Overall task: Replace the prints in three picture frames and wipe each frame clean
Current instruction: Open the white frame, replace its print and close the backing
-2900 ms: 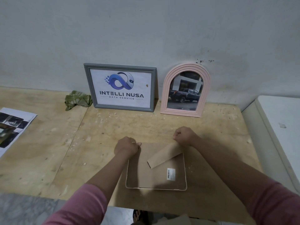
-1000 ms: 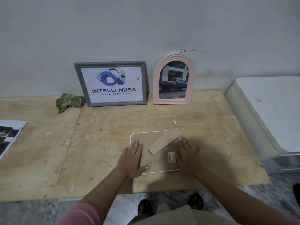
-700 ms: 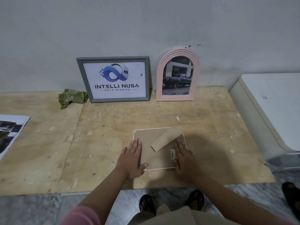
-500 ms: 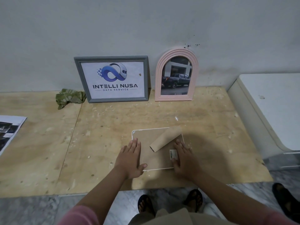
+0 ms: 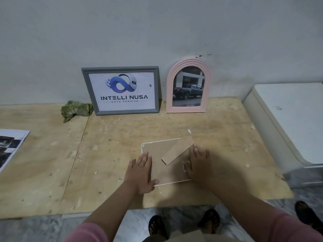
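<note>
**White frame face-down under two flat hands**

The white frame (image 5: 167,162) lies face-down near the front edge of the plywood desk (image 5: 104,154), its brown backing board upward and its cardboard stand (image 5: 177,151) angled across the back. A small barcode label (image 5: 184,166) shows on the backing, partly covered by the right hand.

The left hand (image 5: 139,172) rests flat on the frame's left side, fingers (image 5: 145,158) straight and close together, thumb lying along the frame's near edge. The right hand (image 5: 197,163) rests flat on the right side, fingers extended, just beside the stand's upper end. Neither hand grips anything.

Against the wall at the back stand a grey frame (image 5: 120,90) with an "INTELLI NUSA DATA SERVICE" logo print and, just to its right, a pink arched frame (image 5: 188,85) with a print of a dark pickup truck. A crumpled green cloth (image 5: 76,110) lies just left of the grey frame. A loose print (image 5: 10,147) lies at the desk's far left edge. A white appliance (image 5: 288,119) stands right of the desk.
</note>
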`<act>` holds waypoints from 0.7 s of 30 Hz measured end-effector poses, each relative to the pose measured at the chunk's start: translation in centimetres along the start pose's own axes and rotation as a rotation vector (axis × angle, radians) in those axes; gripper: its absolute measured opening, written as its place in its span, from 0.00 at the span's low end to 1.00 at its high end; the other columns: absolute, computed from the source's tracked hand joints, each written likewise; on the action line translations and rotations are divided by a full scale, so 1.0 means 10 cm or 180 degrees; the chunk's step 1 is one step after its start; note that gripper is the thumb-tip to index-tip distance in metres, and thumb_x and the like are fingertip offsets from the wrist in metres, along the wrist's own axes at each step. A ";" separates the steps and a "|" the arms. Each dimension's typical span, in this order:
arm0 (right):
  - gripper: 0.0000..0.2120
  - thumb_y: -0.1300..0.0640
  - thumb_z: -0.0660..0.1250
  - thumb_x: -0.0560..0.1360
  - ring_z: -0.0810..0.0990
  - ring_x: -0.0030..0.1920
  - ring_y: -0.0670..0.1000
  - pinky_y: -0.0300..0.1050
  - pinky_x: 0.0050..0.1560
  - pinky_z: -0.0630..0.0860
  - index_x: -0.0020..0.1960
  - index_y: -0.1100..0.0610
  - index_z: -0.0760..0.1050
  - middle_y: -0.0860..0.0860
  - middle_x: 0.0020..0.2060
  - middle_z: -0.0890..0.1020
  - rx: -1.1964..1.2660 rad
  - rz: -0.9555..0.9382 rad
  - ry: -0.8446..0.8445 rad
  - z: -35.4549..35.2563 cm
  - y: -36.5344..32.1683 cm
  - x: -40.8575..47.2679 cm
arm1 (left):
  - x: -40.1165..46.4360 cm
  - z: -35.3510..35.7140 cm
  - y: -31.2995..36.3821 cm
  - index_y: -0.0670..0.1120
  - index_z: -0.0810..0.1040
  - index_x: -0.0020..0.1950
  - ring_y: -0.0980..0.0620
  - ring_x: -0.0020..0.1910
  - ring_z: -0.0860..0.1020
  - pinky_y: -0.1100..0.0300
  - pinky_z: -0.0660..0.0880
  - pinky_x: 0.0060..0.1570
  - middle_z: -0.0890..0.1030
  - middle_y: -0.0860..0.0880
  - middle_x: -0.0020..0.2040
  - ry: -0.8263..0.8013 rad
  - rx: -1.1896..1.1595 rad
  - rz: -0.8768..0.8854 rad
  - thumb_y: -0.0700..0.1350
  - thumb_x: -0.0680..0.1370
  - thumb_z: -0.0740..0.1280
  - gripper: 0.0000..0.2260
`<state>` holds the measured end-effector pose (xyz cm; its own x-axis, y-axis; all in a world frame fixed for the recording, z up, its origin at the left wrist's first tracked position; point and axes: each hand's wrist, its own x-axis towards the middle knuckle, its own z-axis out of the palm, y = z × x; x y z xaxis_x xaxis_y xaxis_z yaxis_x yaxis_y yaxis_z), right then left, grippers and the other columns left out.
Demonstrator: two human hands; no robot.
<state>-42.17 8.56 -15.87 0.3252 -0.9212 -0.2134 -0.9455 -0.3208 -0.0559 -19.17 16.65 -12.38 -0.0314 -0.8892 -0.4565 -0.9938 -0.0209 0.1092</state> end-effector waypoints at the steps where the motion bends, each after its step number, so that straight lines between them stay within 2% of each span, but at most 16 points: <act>1: 0.32 0.45 0.53 0.68 0.78 0.60 0.60 0.63 0.62 0.67 0.61 0.66 0.76 0.63 0.60 0.78 0.0012 0.0041 -0.0039 0.03 -0.02 0.01 | 0.00 0.00 0.00 0.44 0.37 0.77 0.49 0.77 0.38 0.45 0.38 0.73 0.35 0.47 0.77 -0.0012 -0.0006 -0.0008 0.66 0.75 0.56 0.44; 3: 0.34 0.47 0.53 0.66 0.78 0.59 0.64 0.60 0.64 0.59 0.59 0.71 0.75 0.68 0.59 0.77 0.0053 0.0105 -0.0176 0.09 -0.06 0.06 | 0.00 0.01 0.02 0.44 0.37 0.77 0.49 0.77 0.38 0.45 0.38 0.73 0.35 0.47 0.77 -0.0042 -0.0032 -0.0026 0.66 0.75 0.56 0.44; 5: 0.35 0.47 0.52 0.64 0.78 0.57 0.66 0.60 0.63 0.57 0.57 0.73 0.75 0.70 0.56 0.77 0.0058 0.0176 -0.0253 0.08 -0.09 0.11 | 0.00 0.00 0.02 0.44 0.36 0.77 0.49 0.77 0.38 0.45 0.37 0.73 0.36 0.47 0.77 -0.0050 -0.0021 -0.0052 0.65 0.75 0.57 0.44; 7: 0.34 0.46 0.52 0.64 0.79 0.55 0.65 0.61 0.63 0.57 0.56 0.71 0.77 0.68 0.55 0.79 0.0016 0.0130 -0.0149 0.06 -0.07 0.09 | 0.00 -0.01 0.02 0.45 0.36 0.77 0.49 0.77 0.38 0.45 0.37 0.73 0.35 0.47 0.77 -0.0060 -0.0022 -0.0071 0.65 0.75 0.57 0.44; 9: 0.32 0.46 0.53 0.65 0.80 0.55 0.62 0.63 0.62 0.63 0.55 0.67 0.79 0.65 0.54 0.80 0.0100 0.0046 0.0031 0.05 -0.02 0.07 | 0.00 -0.02 0.03 0.45 0.36 0.77 0.49 0.77 0.38 0.44 0.38 0.72 0.36 0.48 0.77 -0.0036 -0.0073 -0.0097 0.65 0.74 0.58 0.44; 11: 0.25 0.51 0.53 0.64 0.81 0.54 0.61 0.67 0.57 0.70 0.49 0.63 0.79 0.63 0.52 0.81 0.0480 -0.0033 0.0229 0.00 0.06 0.06 | 0.00 -0.01 0.04 0.46 0.37 0.77 0.50 0.77 0.38 0.43 0.39 0.72 0.36 0.48 0.77 0.0002 -0.0160 -0.0132 0.65 0.74 0.59 0.45; 13: 0.19 0.55 0.54 0.64 0.81 0.49 0.62 0.63 0.52 0.73 0.46 0.62 0.77 0.61 0.47 0.81 0.0848 0.0015 0.0554 -0.09 0.12 0.09 | 0.01 0.00 0.03 0.46 0.37 0.77 0.50 0.77 0.39 0.43 0.40 0.73 0.36 0.48 0.77 0.0035 -0.0209 -0.0150 0.65 0.73 0.60 0.45; 15: 0.20 0.57 0.55 0.63 0.80 0.44 0.63 0.57 0.45 0.74 0.49 0.64 0.77 0.61 0.45 0.79 0.0938 -0.0027 0.0848 -0.15 0.13 0.13 | 0.02 0.00 0.02 0.46 0.38 0.78 0.49 0.77 0.39 0.43 0.41 0.73 0.35 0.47 0.77 0.0075 -0.0252 -0.0158 0.65 0.72 0.61 0.46; 17: 0.24 0.57 0.59 0.63 0.80 0.48 0.64 0.59 0.45 0.76 0.57 0.64 0.76 0.64 0.51 0.79 0.0741 -0.0105 0.0890 -0.23 0.09 0.16 | 0.04 0.03 0.02 0.45 0.39 0.78 0.47 0.77 0.40 0.43 0.42 0.73 0.35 0.46 0.77 0.0121 -0.0495 -0.0306 0.64 0.71 0.64 0.48; 19: 0.30 0.54 0.63 0.62 0.79 0.56 0.61 0.63 0.47 0.76 0.64 0.59 0.74 0.63 0.60 0.77 0.0387 -0.0157 0.0593 -0.23 0.02 0.19 | 0.08 0.06 0.02 0.44 0.46 0.77 0.45 0.77 0.49 0.43 0.48 0.73 0.41 0.44 0.78 0.0278 -0.0987 -0.0654 0.61 0.70 0.68 0.46; 21: 0.29 0.49 0.58 0.65 0.77 0.61 0.60 0.66 0.49 0.74 0.64 0.55 0.75 0.60 0.64 0.75 0.0154 -0.0221 0.0321 -0.14 -0.01 0.21 | 0.09 0.08 0.04 0.43 0.62 0.68 0.42 0.70 0.66 0.45 0.62 0.66 0.60 0.42 0.74 0.0723 -0.1413 -0.0913 0.56 0.69 0.71 0.34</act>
<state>-41.38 6.37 -14.95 0.3877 -0.9154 -0.1083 -0.9196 -0.3758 -0.1147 -19.65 16.17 -13.43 0.3054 -0.8945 -0.3266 -0.8176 -0.4221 0.3916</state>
